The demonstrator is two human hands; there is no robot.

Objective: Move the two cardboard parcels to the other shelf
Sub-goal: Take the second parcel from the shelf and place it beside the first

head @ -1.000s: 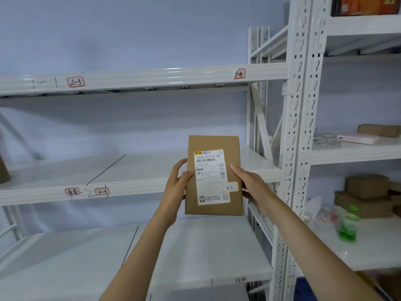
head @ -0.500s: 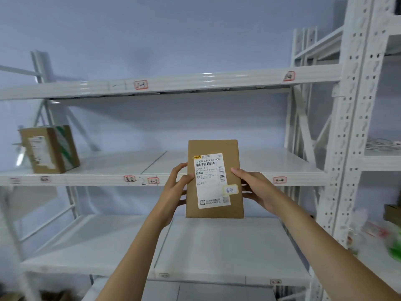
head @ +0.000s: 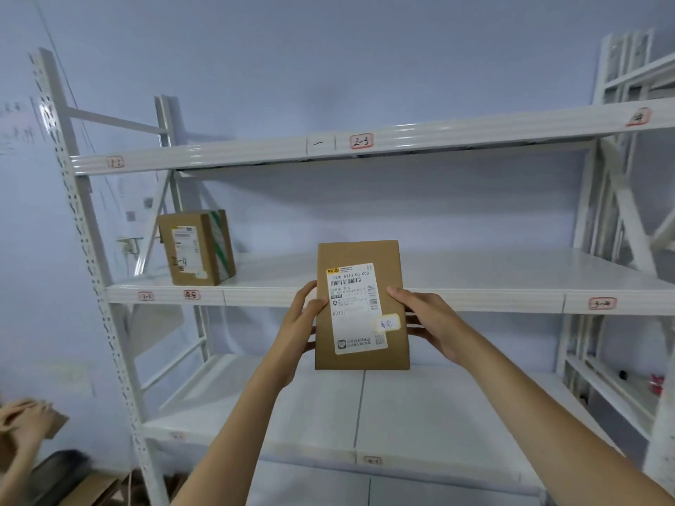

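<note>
I hold a flat brown cardboard parcel (head: 365, 257) upright in front of me, its white shipping label facing me. My left hand (head: 301, 323) grips its left edge and my right hand (head: 427, 319) grips its right edge. A second cardboard parcel (head: 195, 248), boxier, with green-striped tape and a label, stands tilted at the left end of the middle shelf (head: 401, 297) of the white rack. The held parcel hovers in front of that shelf's front edge, to the right of the standing parcel.
The white metal rack has an upper shelf (head: 328, 147) and a lower shelf (head: 328, 425), with upright posts left (head: 91, 272) and right (head: 584, 257). Another person's hand with cardboard (head: 25, 421) shows at the lower left. A neighbouring rack stands at the right.
My view has swung left: the right-hand rack has slid out of sight and the tilted parcel on the middle shelf has come fully into view. Both hands keep the same grip on the flat parcel.
</note>
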